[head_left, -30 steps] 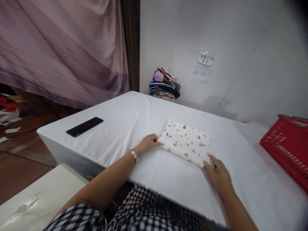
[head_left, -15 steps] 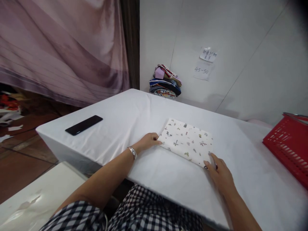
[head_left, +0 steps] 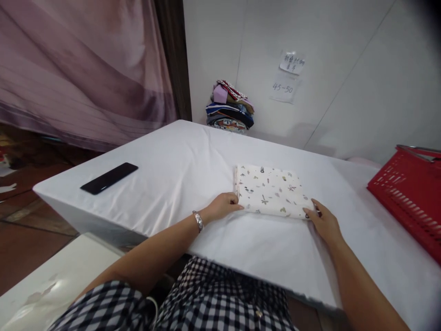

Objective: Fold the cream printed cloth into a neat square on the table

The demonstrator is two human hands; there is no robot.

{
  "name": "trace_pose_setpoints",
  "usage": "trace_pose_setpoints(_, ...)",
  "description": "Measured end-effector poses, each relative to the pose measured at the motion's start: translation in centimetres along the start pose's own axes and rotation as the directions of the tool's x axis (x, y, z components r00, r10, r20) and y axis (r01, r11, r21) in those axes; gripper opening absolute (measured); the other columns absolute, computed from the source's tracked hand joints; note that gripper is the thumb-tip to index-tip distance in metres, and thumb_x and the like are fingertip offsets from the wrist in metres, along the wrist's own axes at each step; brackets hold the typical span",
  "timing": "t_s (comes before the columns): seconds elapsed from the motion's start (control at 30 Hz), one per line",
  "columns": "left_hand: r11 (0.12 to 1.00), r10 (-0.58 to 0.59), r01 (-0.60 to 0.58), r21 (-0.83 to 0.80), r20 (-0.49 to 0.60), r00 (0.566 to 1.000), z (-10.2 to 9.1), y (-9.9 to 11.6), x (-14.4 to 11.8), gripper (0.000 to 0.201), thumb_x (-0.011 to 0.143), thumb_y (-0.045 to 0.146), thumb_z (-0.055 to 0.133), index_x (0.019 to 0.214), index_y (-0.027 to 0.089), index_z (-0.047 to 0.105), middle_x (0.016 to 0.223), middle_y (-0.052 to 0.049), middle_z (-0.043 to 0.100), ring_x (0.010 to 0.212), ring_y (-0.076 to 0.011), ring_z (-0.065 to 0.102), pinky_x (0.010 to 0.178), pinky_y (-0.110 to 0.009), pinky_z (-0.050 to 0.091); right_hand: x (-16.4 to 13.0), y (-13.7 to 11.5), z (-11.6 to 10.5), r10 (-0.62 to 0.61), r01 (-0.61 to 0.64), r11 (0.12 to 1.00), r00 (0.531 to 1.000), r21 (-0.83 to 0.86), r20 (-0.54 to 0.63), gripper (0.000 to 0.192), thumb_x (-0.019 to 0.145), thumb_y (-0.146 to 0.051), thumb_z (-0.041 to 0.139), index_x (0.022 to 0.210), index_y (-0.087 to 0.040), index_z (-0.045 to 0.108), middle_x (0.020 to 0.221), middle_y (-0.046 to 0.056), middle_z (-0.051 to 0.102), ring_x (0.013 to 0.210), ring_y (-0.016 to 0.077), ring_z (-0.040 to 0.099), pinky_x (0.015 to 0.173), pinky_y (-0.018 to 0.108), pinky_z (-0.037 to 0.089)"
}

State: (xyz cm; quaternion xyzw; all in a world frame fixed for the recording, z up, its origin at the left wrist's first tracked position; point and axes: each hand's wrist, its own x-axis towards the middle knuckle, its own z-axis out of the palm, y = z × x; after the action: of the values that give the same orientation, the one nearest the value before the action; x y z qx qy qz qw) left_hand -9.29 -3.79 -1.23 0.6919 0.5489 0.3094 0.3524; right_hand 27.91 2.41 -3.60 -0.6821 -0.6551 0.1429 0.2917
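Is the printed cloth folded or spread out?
Folded. The cloth lies as a compact rectangle with layered edges on the table, left hand and right hand at its near corners.

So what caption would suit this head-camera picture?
Left hand and right hand rest at the near corners of a folded patterned cloth on a white table.

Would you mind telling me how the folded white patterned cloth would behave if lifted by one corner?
The folded white patterned cloth would probably flop and unfold, being thin layered fabric. It looks light. On the smooth white tablecloth it would likely slide easily.
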Motion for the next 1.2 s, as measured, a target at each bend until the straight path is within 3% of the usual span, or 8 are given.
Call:
trace_pose_setpoints(0.13,0.999,-0.002,0.002,-0.039,-0.006,1.000,-0.2,-0.4,-0.1,0.030,0.072,0.042,0.060,0.058,0.018,0.050,0.070,0.001,0.052,0.062,-0.0121,0.045,0.057,-0.025,0.034,-1.5,-0.9,0.2,-0.134,0.119,0.983,0.986,-0.140,-0.104,0.062,0.081,-0.055,0.044,0.126,-0.013,0.053,0.119,0.014,0.056,0.107,0.0280,0.051,0.091,0.042,0.041)
trace_pose_setpoints(0.23,0.997,-0.021,0.022,-0.072,0.013,1.000,-0.6,-0.3,-0.2,0.031,0.072,0.043,0.060,0.057,0.018,0.051,0.068,0.001,0.052,0.060,-0.0115,0.044,0.056,-0.025,0.034,-2.4,-2.9,0.3,-0.313,0.287,0.943,0.936,-0.171,-0.158,0.054,0.084,-0.051,0.042,0.121,-0.014,0.056,0.125,0.014,0.053,0.117,0.0278,0.046,0.099,0.043,0.036)
trace_pose_setpoints(0.37,0.989,-0.095,0.098,-0.111,0.027,0.995,-1.3,0.3,0.2,0.038,0.074,0.052,0.057,0.058,0.017,0.057,0.065,-0.001,0.056,0.056,-0.0116,0.045,0.054,-0.026,0.034,-3.4,-6.9,1.8,-0.460,0.457,0.888,0.887,-0.053,-0.042,0.041,0.086,-0.048,0.045,0.110,-0.021,0.063,0.115,0.009,0.062,0.110,0.0259,0.053,0.097,0.043,0.039)
trace_pose_setpoints(0.5,0.979,-0.169,0.165,-0.122,-0.027,0.985,-1.8,0.3,1.8,0.042,0.071,0.057,0.058,0.059,0.016,0.057,0.058,0.000,0.055,0.053,-0.0115,0.045,0.053,-0.026,0.034,-3.6,-11.9,3.9,-0.595,0.590,0.803,0.802,0.085,0.060,0.035,0.088,-0.045,0.044,0.106,-0.023,0.064,0.111,0.007,0.065,0.107,0.0255,0.056,0.094,0.044,0.042)
trace_pose_setpoints(0.67,0.954,-0.245,0.225,-0.196,-0.084,0.966,-1.6,0.0,4.6,0.045,0.065,0.061,0.062,0.059,0.017,0.055,0.054,0.001,0.055,0.052,-0.0127,0.049,0.052,-0.025,0.036,-2.9,-17.0,6.4,-0.691,0.687,0.721,0.705,0.083,0.161,0.033,0.090,-0.041,0.041,0.112,-0.024,0.060,0.115,0.007,0.063,0.106,0.0238,0.056,0.090,0.040,0.044)
trace_pose_setpoints(0.9,0.971,-0.234,0.222,-0.087,-0.167,0.958,-1.0,-1.1,6.2,0.039,0.067,0.053,0.062,0.056,0.018,0.052,0.051,0.002,0.054,0.051,-0.0124,0.047,0.050,-0.025,0.034,-3.3,-17.1,10.0,-0.691,0.714,0.698,0.693,-0.058,0.204,0.038,0.093,-0.039,0.035,0.122,-0.021,0.053,0.127,0.010,0.055,0.117,0.0248,0.047,0.096,0.043,0.035)
trace_pose_setpoints(1.07,0.952,-0.259,0.234,-0.196,-0.111,0.960,-1.3,-1.5,6.8,0.039,0.070,0.052,0.061,0.054,0.018,0.050,0.048,0.002,0.053,0.048,-0.0122,0.048,0.051,-0.026,0.036,-3.6,-16.9,10.0,-0.693,0.718,0.692,0.689,-0.072,0.210,0.040,0.093,-0.043,0.035,0.122,-0.020,0.052,0.128,0.010,0.054,0.118,0.0249,0.045,0.097,0.041,0.033)
trace_pose_setpoints(1.2,0.955,-0.293,0.275,-0.113,-0.190,0.937,-2.0,-1.2,8.5,0.039,0.068,0.054,0.063,0.060,0.018,0.054,0.051,0.000,0.055,0.053,-0.0143,0.051,0.053,-0.026,0.037,-3.7,-17.1,10.0,-0.686,0.710,0.699,0.699,-0.082,0.203,0.043,0.093,-0.045,0.036,0.123,-0.019,0.052,0.128,0.011,0.054,0.118,0.0250,0.045,0.097,0.041,0.033)
